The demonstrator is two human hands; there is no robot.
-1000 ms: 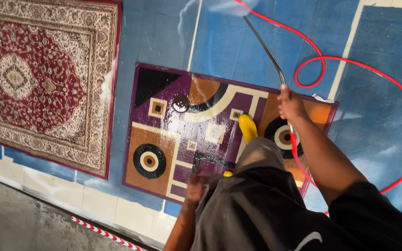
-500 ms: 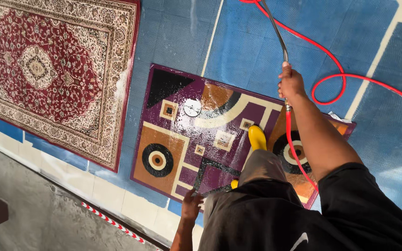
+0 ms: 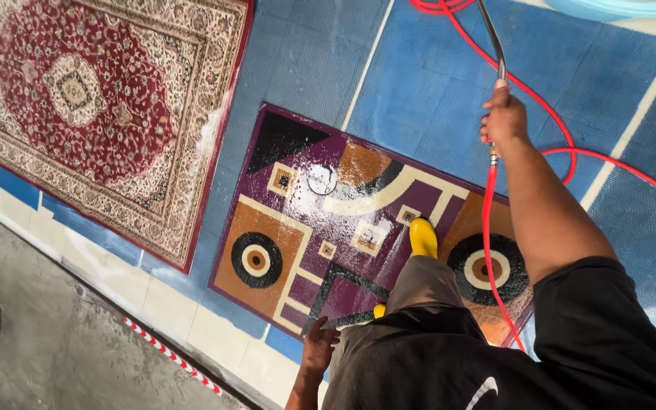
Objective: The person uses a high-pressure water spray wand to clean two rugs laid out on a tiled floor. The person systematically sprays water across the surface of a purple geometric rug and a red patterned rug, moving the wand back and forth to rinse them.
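Two rugs on blue matting. Far left: red patterned rug (image 3: 93,106), dry-looking, lying as half a second ago. Centre: purple geometric rug (image 3: 358,228), wet and sudsy near its far edge, yellow boot (image 3: 423,237) planted on it. Near centre: left hand (image 3: 319,349) hanging loose, holding nothing, lower in view than before. Right: right hand (image 3: 504,120) clenched round metal spray lance (image 3: 491,38), red hose (image 3: 495,250) trailing; raised further since a second ago, lance tip now out of frame. Washing stroke apparently passing beyond the purple rug's far edge.
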